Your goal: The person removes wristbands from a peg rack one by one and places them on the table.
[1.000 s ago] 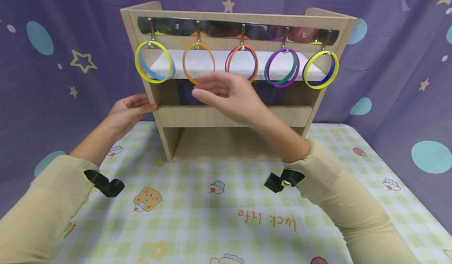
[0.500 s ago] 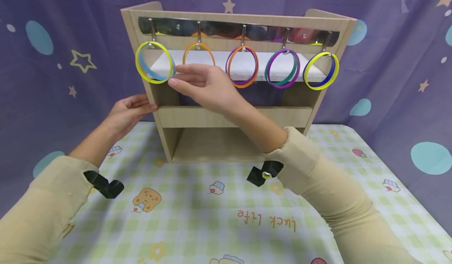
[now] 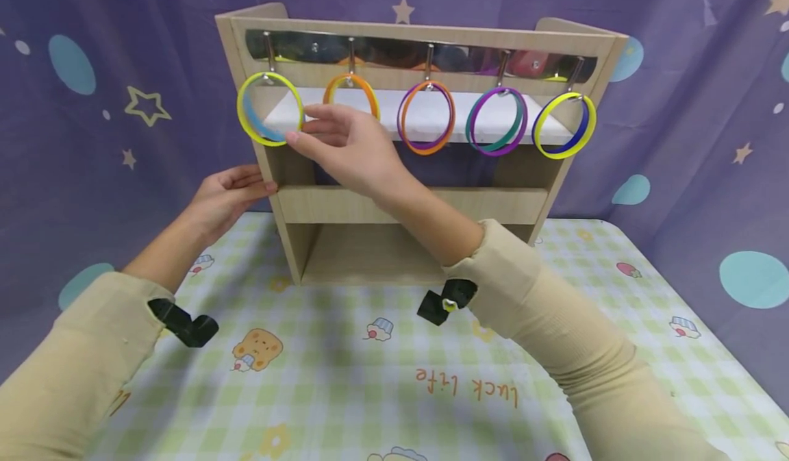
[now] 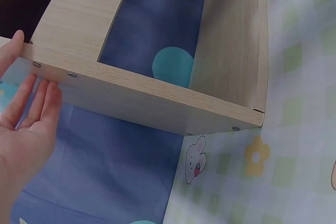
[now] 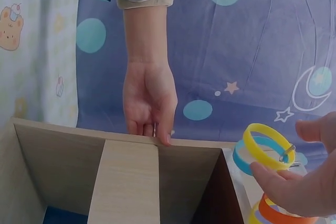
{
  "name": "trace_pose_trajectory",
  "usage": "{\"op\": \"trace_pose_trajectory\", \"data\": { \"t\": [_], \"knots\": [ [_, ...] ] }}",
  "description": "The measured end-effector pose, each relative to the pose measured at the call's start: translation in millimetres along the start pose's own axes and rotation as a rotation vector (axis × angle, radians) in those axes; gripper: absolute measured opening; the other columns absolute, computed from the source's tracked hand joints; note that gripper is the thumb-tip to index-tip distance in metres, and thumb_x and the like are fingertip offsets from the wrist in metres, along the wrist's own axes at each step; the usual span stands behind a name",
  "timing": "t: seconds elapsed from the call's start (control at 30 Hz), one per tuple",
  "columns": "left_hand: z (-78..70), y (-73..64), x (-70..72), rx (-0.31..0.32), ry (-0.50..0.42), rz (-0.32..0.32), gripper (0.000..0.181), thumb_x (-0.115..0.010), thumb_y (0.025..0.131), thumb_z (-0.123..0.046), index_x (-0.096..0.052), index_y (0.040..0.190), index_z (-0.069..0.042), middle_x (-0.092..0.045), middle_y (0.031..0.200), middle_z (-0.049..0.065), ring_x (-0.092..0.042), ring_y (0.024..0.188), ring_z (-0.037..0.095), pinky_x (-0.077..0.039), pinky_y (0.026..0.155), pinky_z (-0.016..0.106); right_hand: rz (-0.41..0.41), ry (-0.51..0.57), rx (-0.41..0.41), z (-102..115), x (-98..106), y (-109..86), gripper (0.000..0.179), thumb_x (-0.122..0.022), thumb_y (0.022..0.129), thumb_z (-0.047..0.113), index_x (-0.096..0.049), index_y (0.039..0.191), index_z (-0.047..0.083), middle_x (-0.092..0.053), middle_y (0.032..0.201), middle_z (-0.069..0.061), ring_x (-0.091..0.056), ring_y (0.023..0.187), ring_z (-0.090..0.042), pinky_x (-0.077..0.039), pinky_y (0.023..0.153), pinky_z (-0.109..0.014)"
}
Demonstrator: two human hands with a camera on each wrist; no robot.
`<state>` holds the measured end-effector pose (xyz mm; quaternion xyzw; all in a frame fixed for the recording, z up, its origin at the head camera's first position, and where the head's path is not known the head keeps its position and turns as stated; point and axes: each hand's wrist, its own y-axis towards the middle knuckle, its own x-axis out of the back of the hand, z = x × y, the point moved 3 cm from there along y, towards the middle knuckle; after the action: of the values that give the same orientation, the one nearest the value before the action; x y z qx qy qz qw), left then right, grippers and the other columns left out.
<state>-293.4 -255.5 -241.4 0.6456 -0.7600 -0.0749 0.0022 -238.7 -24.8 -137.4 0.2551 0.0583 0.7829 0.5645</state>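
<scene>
My left hand (image 3: 224, 197) holds the left side panel of a wooden shelf unit (image 3: 345, 205). Its thumb lies over the front edge and its fingers lie against the outer face, as the left wrist view shows. My right hand (image 3: 354, 146) is at the leftmost hook, with thumb and fingers apart around the right side of a yellow bracelet (image 3: 240, 115) and a light blue bracelet (image 5: 239, 156). In the right wrist view the fingertips are right at the blue bracelet, while the thumb stands clear of the yellow one. Both bracelets hang from the hook.
Orange bracelets (image 3: 372, 94) hang on the second hook, partly behind my right hand. Further right hang an orange and purple pair (image 3: 453, 115), a purple and teal pair (image 3: 524, 122) and a yellow and dark blue pair (image 3: 593, 122). A checked cloth (image 3: 345, 392) covers the table.
My right hand has moved left from in front of the second and third hooks to the bracelets on the leftmost hook. The orange bracelets behind it have turned slightly. My left hand stays put.
</scene>
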Motion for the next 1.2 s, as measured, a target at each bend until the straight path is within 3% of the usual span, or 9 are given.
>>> {"op": "trace_pose_trajectory", "data": {
  "t": [0.2, 0.43, 0.6, 0.7, 0.83, 0.93, 1.2],
  "knots": [
    [-0.1, -0.4, -1.7, -0.006, -0.019, -0.003, 0.039, -0.067, 0.087, 0.000, -0.048, 0.121, -0.006, -0.068, 0.099, -0.010, -0.066, 0.091, 0.001, -0.054, 0.082, 0.011, -0.058, 0.016, 0.025, 0, -3, 3.0, 0.048, -0.072, 0.087, 0.020, -0.057, 0.130, 0.005, -0.071, 0.110, -0.010, -0.068, 0.100, -0.014, -0.056, 0.079, -0.016],
    [0.3, -0.8, -1.9, -0.010, -0.045, 0.010, 0.039, -0.066, 0.088, 0.000, -0.047, 0.121, -0.006, -0.068, 0.100, -0.010, -0.066, 0.092, 0.002, -0.053, 0.083, 0.011, -0.109, -0.066, 0.092, 2, -9, 7.7, 0.038, -0.073, 0.086, 0.019, -0.061, 0.119, 0.004, -0.073, 0.100, -0.010, -0.069, 0.086, -0.011, -0.056, 0.069, -0.013],
    [-0.1, -0.8, -2.0, 0.006, -0.022, 0.006, 0.049, -0.067, 0.088, -0.002, -0.043, 0.130, -0.002, -0.067, 0.101, -0.010, -0.065, 0.094, 0.001, -0.053, 0.083, 0.011, -0.172, -0.090, 0.108, 4, -12, 11.5, 0.031, -0.074, 0.085, 0.020, -0.063, 0.110, 0.004, -0.074, 0.095, -0.009, -0.069, 0.081, -0.011, -0.055, 0.065, -0.013],
    [-0.8, -0.4, -1.9, 0.013, 0.019, -0.013, 0.052, -0.068, 0.088, -0.005, -0.042, 0.133, -0.002, -0.066, 0.102, -0.011, -0.065, 0.095, 0.000, -0.053, 0.084, 0.011, -0.190, -0.060, 0.084, 7, -14, 12.9, 0.028, -0.073, 0.086, 0.019, -0.064, 0.107, 0.004, -0.074, 0.094, -0.010, -0.070, 0.078, -0.011, -0.056, 0.065, -0.014],
    [-2.0, -0.5, -2.4, 0.018, -0.005, -0.009, 0.046, -0.068, 0.088, -0.004, -0.046, 0.127, -0.005, -0.067, 0.102, -0.011, -0.066, 0.094, 0.001, -0.054, 0.083, 0.011, -0.197, 0.012, 0.062, 10, -14, 13.8, 0.025, -0.072, 0.087, 0.015, -0.064, 0.106, 0.002, -0.073, 0.093, -0.012, -0.071, 0.075, -0.014, -0.058, 0.065, -0.016],
    [-1.9, -1.2, -2.3, 0.016, -0.048, 0.006, 0.042, -0.067, 0.087, 0.000, -0.047, 0.124, -0.005, -0.069, 0.100, -0.009, -0.066, 0.093, 0.003, -0.054, 0.083, 0.012, -0.211, 0.084, 0.079, 9, -14, 14.7, 0.023, -0.072, 0.086, 0.010, -0.065, 0.104, -0.002, -0.072, 0.092, -0.017, -0.072, 0.076, -0.020, -0.060, 0.064, -0.019],
    [-0.9, -0.1, -1.8, 0.016, -0.026, 0.004, 0.042, -0.067, 0.088, -0.001, -0.046, 0.125, -0.005, -0.068, 0.100, -0.009, -0.066, 0.092, 0.003, -0.054, 0.082, 0.011, -0.226, 0.261, 0.088, 9, -13, 15.6, 0.021, -0.068, 0.085, 0.000, -0.064, 0.103, -0.009, -0.069, 0.089, -0.023, -0.071, 0.081, -0.033, -0.063, 0.070, -0.031]
  ]
}}
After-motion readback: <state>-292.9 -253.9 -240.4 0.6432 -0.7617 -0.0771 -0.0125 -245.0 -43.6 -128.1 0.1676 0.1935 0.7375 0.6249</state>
